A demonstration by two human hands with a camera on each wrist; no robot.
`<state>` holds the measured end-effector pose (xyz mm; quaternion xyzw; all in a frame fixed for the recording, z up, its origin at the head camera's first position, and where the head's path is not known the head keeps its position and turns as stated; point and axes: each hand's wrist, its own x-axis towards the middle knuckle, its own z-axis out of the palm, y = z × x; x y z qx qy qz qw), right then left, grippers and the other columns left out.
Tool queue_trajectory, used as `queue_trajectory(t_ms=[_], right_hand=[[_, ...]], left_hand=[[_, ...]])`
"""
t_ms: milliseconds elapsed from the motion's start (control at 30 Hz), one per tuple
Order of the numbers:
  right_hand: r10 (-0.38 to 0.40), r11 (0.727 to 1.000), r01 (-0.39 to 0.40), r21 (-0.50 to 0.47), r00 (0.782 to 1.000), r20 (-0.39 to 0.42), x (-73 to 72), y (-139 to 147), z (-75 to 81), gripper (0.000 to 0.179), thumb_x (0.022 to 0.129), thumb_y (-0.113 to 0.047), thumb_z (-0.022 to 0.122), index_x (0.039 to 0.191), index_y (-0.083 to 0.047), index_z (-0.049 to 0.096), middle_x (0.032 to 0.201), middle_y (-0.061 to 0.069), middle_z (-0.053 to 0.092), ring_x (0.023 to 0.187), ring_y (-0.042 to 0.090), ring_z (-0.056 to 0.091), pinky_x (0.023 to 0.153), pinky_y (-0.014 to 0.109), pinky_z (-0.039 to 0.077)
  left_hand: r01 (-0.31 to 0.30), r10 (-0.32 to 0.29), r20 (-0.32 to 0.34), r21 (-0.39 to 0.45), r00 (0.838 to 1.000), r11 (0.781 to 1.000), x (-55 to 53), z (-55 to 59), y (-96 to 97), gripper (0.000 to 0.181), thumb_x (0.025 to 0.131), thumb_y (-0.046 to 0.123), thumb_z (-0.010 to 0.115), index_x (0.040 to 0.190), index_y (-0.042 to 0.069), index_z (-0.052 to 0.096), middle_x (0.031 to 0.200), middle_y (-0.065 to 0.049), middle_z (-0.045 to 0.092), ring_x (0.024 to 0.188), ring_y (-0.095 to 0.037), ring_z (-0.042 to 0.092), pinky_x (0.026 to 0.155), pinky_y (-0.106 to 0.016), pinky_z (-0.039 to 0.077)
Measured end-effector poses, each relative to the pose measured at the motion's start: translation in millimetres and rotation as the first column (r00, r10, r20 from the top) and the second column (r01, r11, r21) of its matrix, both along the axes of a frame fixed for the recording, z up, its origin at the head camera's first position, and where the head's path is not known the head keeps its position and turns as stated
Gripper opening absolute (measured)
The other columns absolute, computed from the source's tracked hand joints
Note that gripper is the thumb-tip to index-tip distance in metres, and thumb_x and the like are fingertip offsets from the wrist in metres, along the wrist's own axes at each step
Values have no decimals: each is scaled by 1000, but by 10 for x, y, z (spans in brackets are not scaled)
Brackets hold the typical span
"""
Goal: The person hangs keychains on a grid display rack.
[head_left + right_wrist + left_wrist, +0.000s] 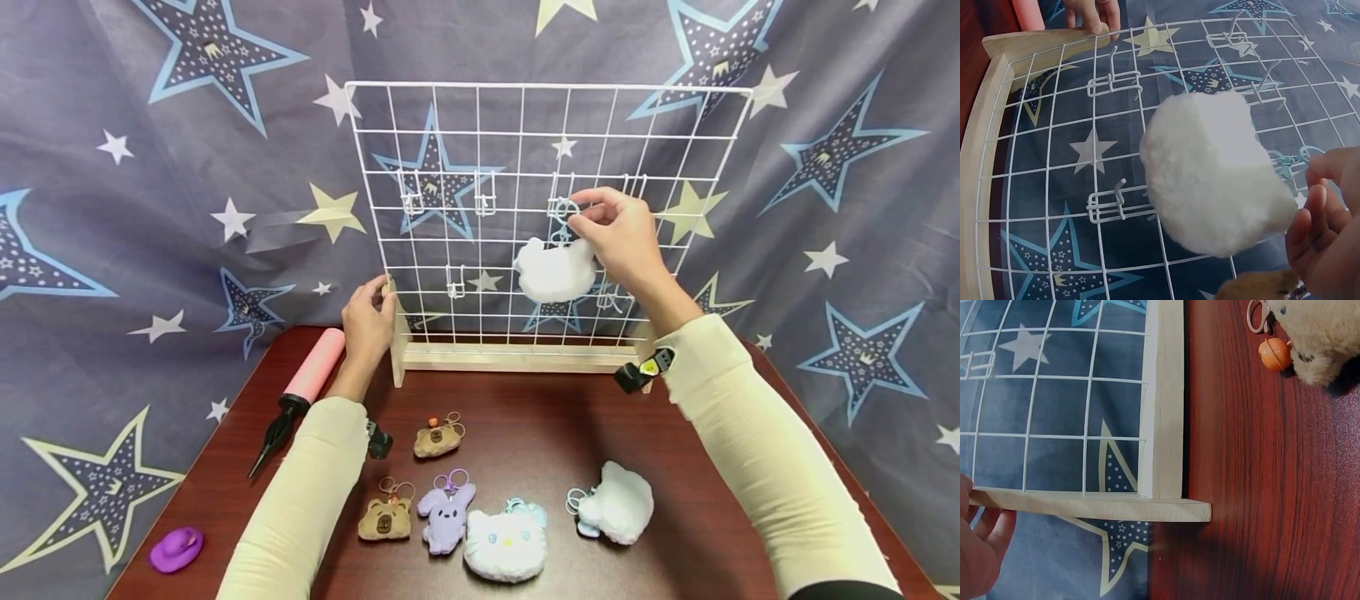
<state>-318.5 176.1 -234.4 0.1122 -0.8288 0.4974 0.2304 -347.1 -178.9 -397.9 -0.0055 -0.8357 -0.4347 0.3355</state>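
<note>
Two hands at the white wire grid (521,133), both engaged. Right hand (626,237) pinches the light-blue ring (562,208) of a white plush keychain (555,272) between thumb and fingers. Left hand (369,321), well apart from the plush, grips the end of the wooden side foot (398,333); right hand clearly the nearer.

Key relation: plush hangs below the pinch and toward the person's left, in front of the grid, long axis roughly level and crossing the upright wires. Ring sits above it, in line with the upper row of hooks (485,200). Whether it is over a hook or only before one: cannot tell, fingers and ring overlap there. Five more plush keychains (446,518) lie on the table (525,425).
</note>
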Motion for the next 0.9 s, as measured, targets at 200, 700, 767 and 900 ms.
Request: queue_trajectory(t_ms=[200,700,767,900], right_hand=[[-39,998,41,55,999,-35,5,6,-48,26,90,-13,70,116,-8,74,78,-15,65,72,3,58,65,16,46],[-35,989,51,139,993,-112,134,-11,-171,25,90,-14,68,114,-10,73,94,7,73,70,0,56,61,15,42],[-17,987,38,157,991,-133,161,-32,-195,24,90,-14,68,113,-10,74,93,7,74,69,0,56,61,15,42],[42,982,-10,188,985,-165,192,-91,-291,23,90,-9,67,113,-6,74,91,10,74,69,4,57,60,13,42]], left_hand=[[-7,7,8,-4,1000,1000,5,-1,8,34,95,10,68,129,6,69,115,-22,71,104,-35,72,98,-45,53],[-2,2,-12,11,1000,1000,36,9,24,34,94,8,68,128,4,69,115,-22,71,103,-35,73,95,-45,55],[-1,1,-11,12,1000,1000,33,12,22,34,95,8,68,128,5,70,114,-22,71,103,-35,73,96,-45,54],[-5,5,0,0,1000,1000,14,21,16,34,95,10,68,128,6,69,114,-22,70,104,-35,72,98,-45,53]])
